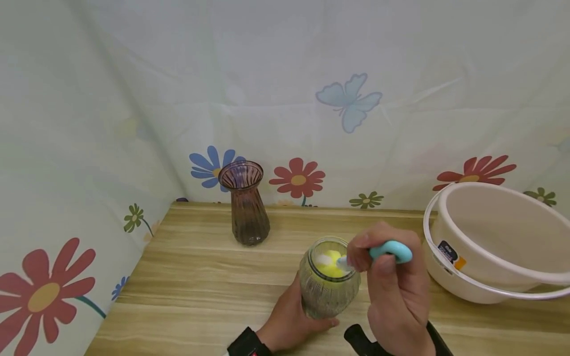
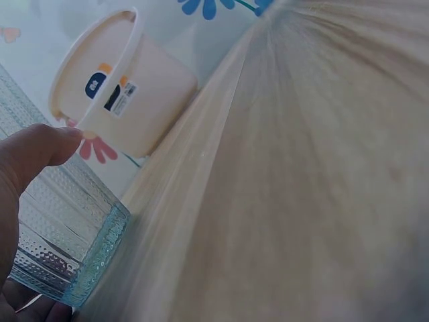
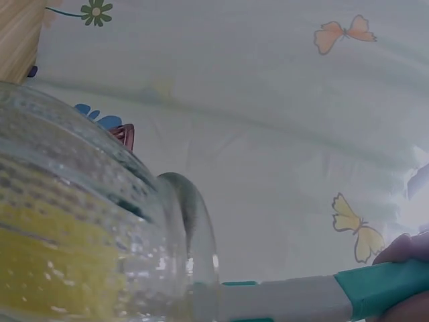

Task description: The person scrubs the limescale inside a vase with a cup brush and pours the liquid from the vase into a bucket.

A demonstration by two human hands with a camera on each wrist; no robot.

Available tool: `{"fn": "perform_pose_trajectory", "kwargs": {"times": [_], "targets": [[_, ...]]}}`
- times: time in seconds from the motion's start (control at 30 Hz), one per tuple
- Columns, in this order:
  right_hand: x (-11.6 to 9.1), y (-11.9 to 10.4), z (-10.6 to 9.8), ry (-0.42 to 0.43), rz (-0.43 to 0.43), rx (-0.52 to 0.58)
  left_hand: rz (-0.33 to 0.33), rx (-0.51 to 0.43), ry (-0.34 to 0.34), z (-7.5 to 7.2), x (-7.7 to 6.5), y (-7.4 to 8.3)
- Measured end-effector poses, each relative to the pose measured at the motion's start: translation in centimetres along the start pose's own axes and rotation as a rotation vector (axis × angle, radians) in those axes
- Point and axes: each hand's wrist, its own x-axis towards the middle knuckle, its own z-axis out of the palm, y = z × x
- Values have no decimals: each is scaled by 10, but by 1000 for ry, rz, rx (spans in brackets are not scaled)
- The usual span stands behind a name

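In the head view my left hand [image 1: 296, 314] grips a clear ribbed glass vase [image 1: 329, 296] low on its side, above the wooden table. The vase leans slightly, its mouth facing up. My right hand [image 1: 396, 291] pinches the turquoise handle [image 1: 392, 251] of a sponge bottle brush. Its yellow and white sponge head [image 1: 331, 267] is inside the vase. In the left wrist view, the thumb [image 2: 40, 154] lies along the glass near its thick base. The right wrist view shows the white and turquoise shaft [image 3: 288, 298] entering the vase mouth, with yellow sponge [image 3: 53, 255] behind the glass.
A purple glass vase [image 1: 250, 212] with a flared rim stands at the back of the wooden table [image 1: 187, 277]. On the right is a cream bucket [image 1: 463, 291] with its handle lowered and a basin-like rim above. A flower-printed curtain [image 1: 267, 74] hangs behind.
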Motion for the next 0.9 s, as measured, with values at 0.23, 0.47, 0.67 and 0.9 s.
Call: {"fn": "perform_pose_trajectory", "kwargs": {"times": [0.23,0.47,0.67,0.9], "targets": [[0,2,-4,-54,169,-213,42,7,15,0,-1,-2],[1,7,-7,-102,303,-272,35,-20,6,0,1,-4],[0,12,-7,-136,411,-341,29,-16,11,0,1,-6],[-1,14,-10,-285,638,-403,32,-40,-10,-1,2,-7]]}}
